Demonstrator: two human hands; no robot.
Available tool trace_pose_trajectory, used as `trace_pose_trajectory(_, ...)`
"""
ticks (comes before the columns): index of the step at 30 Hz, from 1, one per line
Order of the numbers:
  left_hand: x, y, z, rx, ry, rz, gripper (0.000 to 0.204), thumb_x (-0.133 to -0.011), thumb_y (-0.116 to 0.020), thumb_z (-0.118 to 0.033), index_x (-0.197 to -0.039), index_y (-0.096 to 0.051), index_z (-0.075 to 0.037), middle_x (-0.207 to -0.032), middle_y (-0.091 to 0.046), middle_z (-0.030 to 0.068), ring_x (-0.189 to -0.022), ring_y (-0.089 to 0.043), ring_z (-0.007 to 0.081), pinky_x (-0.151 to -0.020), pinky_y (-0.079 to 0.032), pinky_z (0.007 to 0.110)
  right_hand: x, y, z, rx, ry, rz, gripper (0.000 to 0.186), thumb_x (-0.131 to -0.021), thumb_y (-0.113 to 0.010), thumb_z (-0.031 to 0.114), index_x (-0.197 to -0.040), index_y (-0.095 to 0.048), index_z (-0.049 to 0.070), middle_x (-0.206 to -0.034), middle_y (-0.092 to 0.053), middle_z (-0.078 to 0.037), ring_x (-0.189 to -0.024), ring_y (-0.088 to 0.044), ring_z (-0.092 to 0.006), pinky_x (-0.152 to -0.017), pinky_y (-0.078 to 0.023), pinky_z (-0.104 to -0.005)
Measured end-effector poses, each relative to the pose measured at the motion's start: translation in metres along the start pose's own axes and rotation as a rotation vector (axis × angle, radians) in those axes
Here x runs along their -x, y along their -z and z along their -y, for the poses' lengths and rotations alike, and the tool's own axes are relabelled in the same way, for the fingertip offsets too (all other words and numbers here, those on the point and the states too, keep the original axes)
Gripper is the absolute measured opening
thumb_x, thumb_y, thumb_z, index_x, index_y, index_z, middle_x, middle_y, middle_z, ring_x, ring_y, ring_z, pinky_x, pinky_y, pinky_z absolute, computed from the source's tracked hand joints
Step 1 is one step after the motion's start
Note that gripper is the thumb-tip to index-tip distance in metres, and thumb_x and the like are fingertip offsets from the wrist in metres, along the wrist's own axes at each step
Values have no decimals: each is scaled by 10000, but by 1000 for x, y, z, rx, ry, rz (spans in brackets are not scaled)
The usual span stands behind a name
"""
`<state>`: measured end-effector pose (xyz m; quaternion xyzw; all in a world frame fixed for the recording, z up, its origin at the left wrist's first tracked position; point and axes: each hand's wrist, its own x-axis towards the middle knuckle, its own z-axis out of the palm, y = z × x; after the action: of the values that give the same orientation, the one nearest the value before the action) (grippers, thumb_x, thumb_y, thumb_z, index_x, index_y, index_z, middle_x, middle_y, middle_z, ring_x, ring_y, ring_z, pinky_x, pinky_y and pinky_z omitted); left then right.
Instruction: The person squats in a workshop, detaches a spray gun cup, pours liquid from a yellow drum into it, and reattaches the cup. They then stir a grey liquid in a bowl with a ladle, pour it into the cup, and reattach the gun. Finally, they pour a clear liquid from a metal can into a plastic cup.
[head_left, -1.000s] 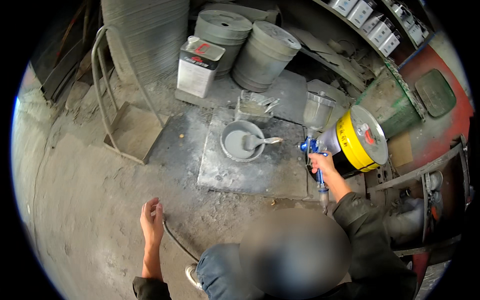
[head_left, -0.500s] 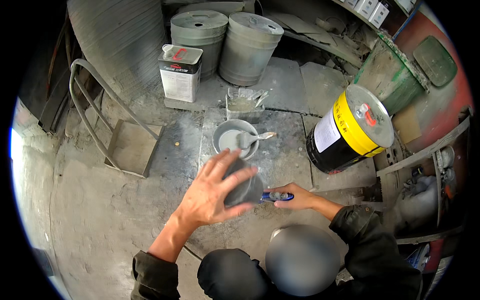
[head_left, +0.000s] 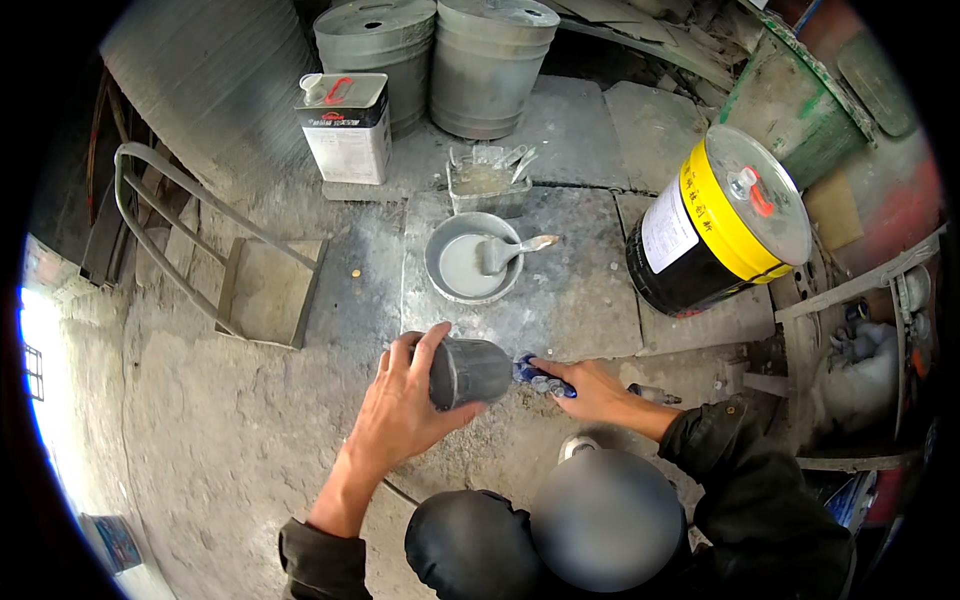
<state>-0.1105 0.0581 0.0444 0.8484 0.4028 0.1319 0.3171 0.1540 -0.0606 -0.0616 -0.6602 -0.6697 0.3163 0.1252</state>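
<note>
My left hand (head_left: 398, 395) is wrapped around a dark grey round cup (head_left: 475, 372) tipped on its side. To its right, my right hand (head_left: 600, 395) grips a small blue tool (head_left: 545, 378) with metal parts; its exact kind is not clear. The tool's end is close to the cup, and whether they touch I cannot tell. Beyond both hands, a grey metal bowl (head_left: 432, 262) on the stone slab holds pale grey liquid. A flat paintbrush (head_left: 497, 256) lies in the bowl, its handle over the right rim.
Behind the bowl is a rectangular container (head_left: 488, 200) with brushes. A white-and-black can (head_left: 345, 140) and two metal drums (head_left: 490, 75) stand further back. At right stands a yellow-and-black drum (head_left: 715, 215) beside a cluttered shelf (head_left: 850, 463). A handled metal dustpan (head_left: 270, 290) lies left.
The cup and my left hand have shifted away from the bowl, leaving it fully in view. The cup has turned more onto its side. My right hand still grips the blue tool.
</note>
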Motion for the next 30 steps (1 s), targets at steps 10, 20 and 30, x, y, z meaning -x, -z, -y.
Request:
trace_pose_trajectory(10,-8,3,40,562,372,27,901,-750,-777,-415,-1385,-315,27,-969,-636,257,-900,-664,284,-724,-543,340,6,-6,-20,-22,-90,-137,676,-747,-648,115,-1389,-458,206,-892,-668,-220,-758,-642,-398,-694,-526,-436)
trace_pose_trajectory(20,85,27,160,119,456,-330,991,-607,-876,-197,-1427,-325,-130,-1283,-422,206,-1081,-560,333,-831,-518,425,15,42,-38,-318,-109,-237,595,-778,-713,24,-1335,-506,0,-1147,-646,-110,-1003,-571,-94,-881,-463,-260)
trace_pose_trajectory(30,294,45,202,-19,1023,-367,1056,-551,-885,-241,-1426,-311,-97,-1251,-433,230,-1091,-523,403,-911,-463,471,-24,174,58,487,-334,-192,569,-728,-694,88,-1282,-573,143,-947,-666,-224,-820,-643,-402,-718,-513,-455)
